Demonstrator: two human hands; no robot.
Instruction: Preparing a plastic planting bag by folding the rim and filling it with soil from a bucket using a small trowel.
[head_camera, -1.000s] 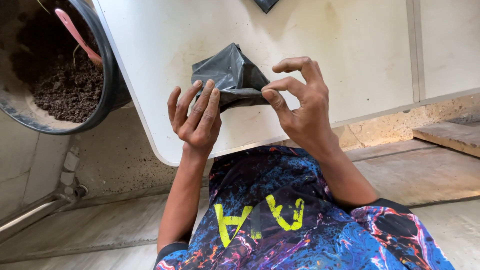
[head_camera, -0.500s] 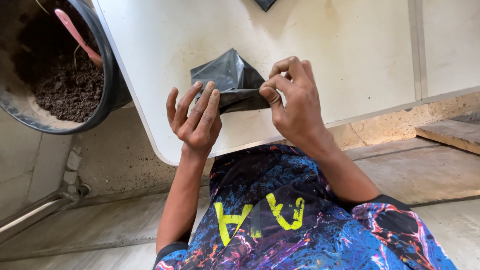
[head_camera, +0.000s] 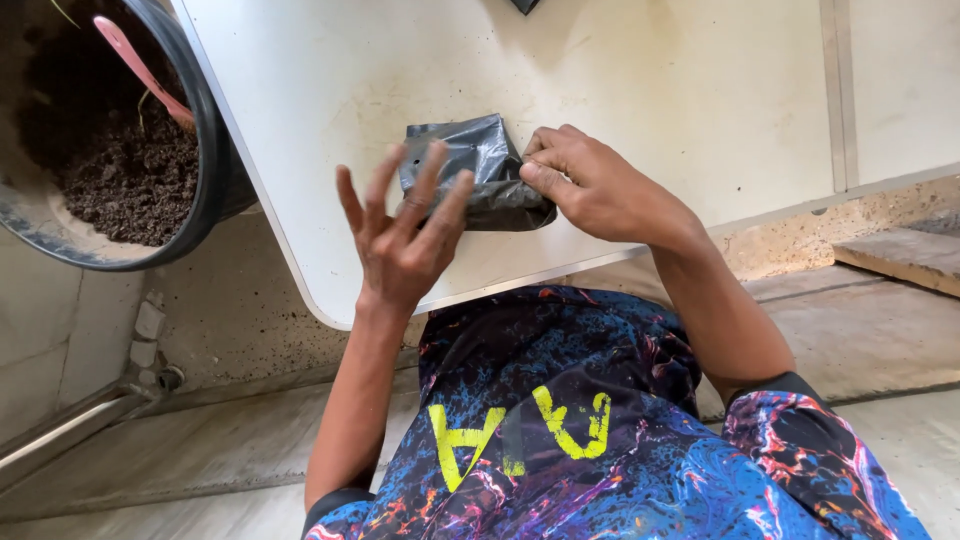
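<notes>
A small black plastic bag (head_camera: 478, 160) with punched holes lies crumpled on the white table (head_camera: 640, 80). My right hand (head_camera: 590, 185) pinches the bag's right edge between thumb and fingers. My left hand (head_camera: 405, 235) has its fingers spread and its fingertips pressed against the bag's left side. The lower left part of the bag is hidden behind my left fingers.
A large black tub (head_camera: 110, 150) holding dark soil and a pink-handled tool (head_camera: 140, 70) stands at the table's left. The table's rounded corner (head_camera: 330, 310) points toward me. A dark object (head_camera: 523, 5) shows at the table's top edge. Concrete floor and a step lie below.
My right hand's fingers have curled down from raised to pinching the bag's edge. My left hand has stayed spread against the bag's left side.
</notes>
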